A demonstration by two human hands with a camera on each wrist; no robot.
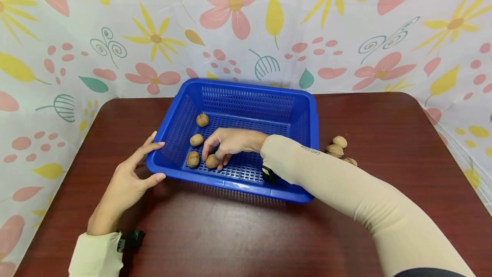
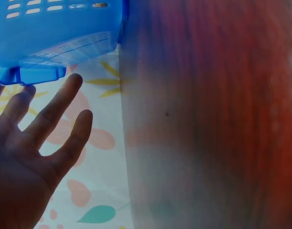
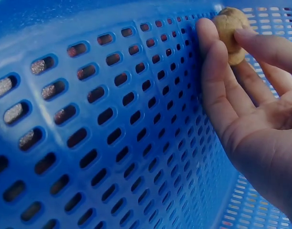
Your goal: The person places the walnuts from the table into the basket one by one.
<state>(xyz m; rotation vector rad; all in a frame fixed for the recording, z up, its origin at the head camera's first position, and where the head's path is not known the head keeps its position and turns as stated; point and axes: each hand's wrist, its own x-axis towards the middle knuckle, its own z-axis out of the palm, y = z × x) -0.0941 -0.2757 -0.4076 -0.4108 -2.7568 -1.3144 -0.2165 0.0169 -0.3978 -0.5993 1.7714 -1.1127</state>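
Inside a blue plastic basket (image 1: 251, 189), my right hand (image 1: 230, 144) pinches a walnut (image 1: 211, 161) between thumb and fingers, low near the front wall. The right wrist view shows the same walnut (image 3: 230, 33) between the fingertips, beside the slotted wall. Three more walnuts lie in the basket's left part: a back one (image 1: 202, 119), a middle one (image 1: 196, 140) and a front one (image 1: 193, 159) close beside the pinched one. My left hand (image 1: 128, 181) rests at the basket's left rim, fingers spread and fairly straight, thumb at the front corner.
Several walnuts (image 1: 335, 151) sit on the brown table (image 1: 215, 234) right of the basket, partly hidden behind my right sleeve (image 1: 330, 178). A flower-print cloth (image 1: 238, 46) hangs behind the table and along its sides.
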